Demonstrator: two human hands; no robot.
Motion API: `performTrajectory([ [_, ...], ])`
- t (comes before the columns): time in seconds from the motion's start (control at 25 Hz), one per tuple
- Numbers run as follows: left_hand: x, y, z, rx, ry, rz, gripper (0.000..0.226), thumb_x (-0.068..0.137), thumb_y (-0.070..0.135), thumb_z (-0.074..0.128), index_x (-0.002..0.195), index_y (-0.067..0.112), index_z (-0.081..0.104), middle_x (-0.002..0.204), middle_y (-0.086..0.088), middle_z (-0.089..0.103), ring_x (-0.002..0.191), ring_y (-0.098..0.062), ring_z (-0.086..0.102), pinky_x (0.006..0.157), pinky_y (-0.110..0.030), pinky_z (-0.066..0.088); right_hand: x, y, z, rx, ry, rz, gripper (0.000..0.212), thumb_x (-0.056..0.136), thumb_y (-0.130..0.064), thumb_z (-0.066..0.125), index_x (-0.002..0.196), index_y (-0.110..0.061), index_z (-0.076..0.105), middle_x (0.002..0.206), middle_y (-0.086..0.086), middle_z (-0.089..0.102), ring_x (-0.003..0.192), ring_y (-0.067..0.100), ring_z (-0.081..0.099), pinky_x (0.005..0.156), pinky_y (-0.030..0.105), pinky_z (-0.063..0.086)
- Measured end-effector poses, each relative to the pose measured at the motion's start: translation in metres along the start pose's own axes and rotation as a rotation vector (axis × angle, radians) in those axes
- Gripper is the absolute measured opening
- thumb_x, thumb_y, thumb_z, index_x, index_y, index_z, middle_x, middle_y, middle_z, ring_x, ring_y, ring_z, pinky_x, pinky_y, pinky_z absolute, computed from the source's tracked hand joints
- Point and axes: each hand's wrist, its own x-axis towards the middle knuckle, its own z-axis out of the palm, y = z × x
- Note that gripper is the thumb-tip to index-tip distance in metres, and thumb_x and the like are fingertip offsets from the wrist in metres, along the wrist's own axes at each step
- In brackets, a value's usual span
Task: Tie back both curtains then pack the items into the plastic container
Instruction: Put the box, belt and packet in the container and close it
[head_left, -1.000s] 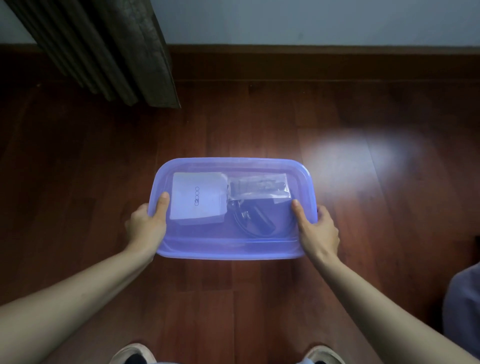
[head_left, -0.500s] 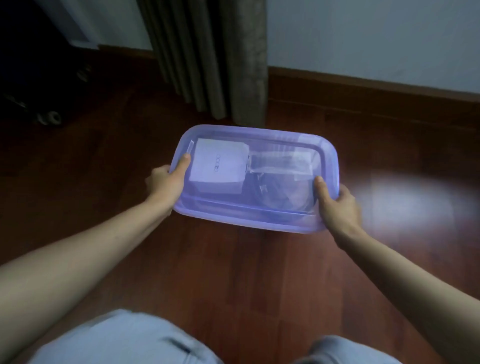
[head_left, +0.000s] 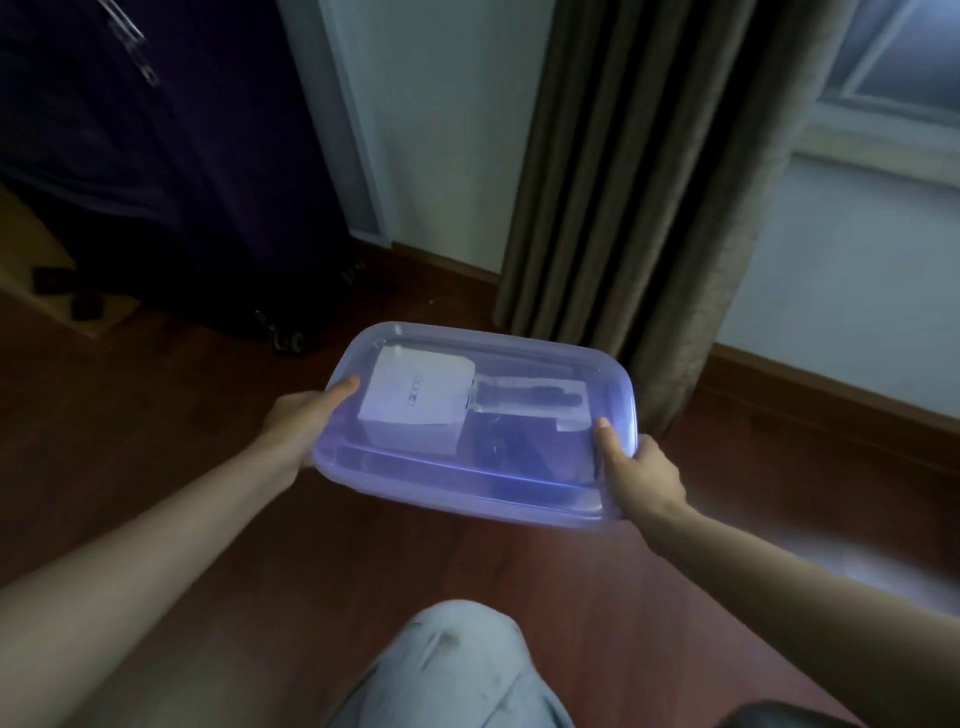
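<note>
Both my hands grip the lidded purple plastic container (head_left: 483, 480), held above the wood floor (head_left: 156, 441). L hand (head_left: 304, 423) clamps the left short end, thumb on the lid; R hand (head_left: 641, 475) clamps the right end, thumb on top too. Inside, thru the lid: white box (head_left: 415, 402) on the left, clear packet w/ dark item (head_left: 530, 400) beside it. Curtain (head_left: 649, 182) hangs just behind the container. Dark suitcase (head_left: 171, 156) far left.

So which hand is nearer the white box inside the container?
Left. The left hand grips the container edge right beside the white box; the right hand holds the opposite end.
</note>
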Motion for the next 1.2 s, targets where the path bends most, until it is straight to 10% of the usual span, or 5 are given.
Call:
performTrajectory([
  [0.36, 0.013, -0.019, 0.015, -0.763, -0.131, -0.311, 0.065, 0.072, 0.077, 0.050, 0.114, 0.029, 0.055, 0.113, -0.011, 0.058, 0.105, -0.036, 0.056, 0.090, -0.055, 0.044, 0.035, -0.062, 0.057, -0.034, 0.032, 0.038, 0.062, 0.088, -0.061, 0.041, 0.121, -0.010, 0.050, 0.114, 0.016, 0.060, 0.105, 0.038, 0.057, 0.091, 0.040, 0.046],
  [0.56, 0.046, -0.036, 0.061, -0.920, -0.021, -0.458, 0.074, 0.062, 0.042, 0.082, 0.125, 0.020, 0.051, 0.116, -0.012, 0.063, 0.097, -0.031, 0.063, 0.059, -0.047, 0.057, 0.066, -0.066, 0.114, -0.097, -0.070, 0.007, 0.062, 0.090, -0.060, 0.039, 0.127, -0.011, 0.046, 0.121, 0.016, 0.058, 0.107, 0.037, 0.056, 0.086, 0.037, 0.045],
  [0.88, 0.145, -0.044, 0.063, -0.983, 0.183, -0.416, 0.058, 0.073, 0.024, 0.078, 0.126, 0.017, 0.054, 0.118, -0.007, 0.063, 0.095, -0.026, 0.063, 0.043, -0.037, 0.054, 0.139, -0.086, 0.200, 0.070, -0.338, 0.008, 0.081, 0.073, -0.074, 0.050, 0.132, -0.020, 0.045, 0.125, 0.005, 0.059, 0.107, 0.026, 0.060, 0.092, 0.043, 0.051],
  [1.2, 0.176, -0.046, 0.078, -1.050, 0.248, -0.381, 0.067, 0.072, 0.023, 0.080, 0.130, 0.016, 0.049, 0.121, -0.009, 0.062, 0.097, -0.028, 0.064, 0.047, -0.040, 0.056, 0.131, -0.088, 0.203, -0.617, -0.258, -0.818, 0.063, 0.096, -0.043, 0.042, 0.149, -0.018, 0.018, 0.158, 0.009, 0.007, 0.146, 0.027, 0.006, 0.119, 0.041, 0.013],
])
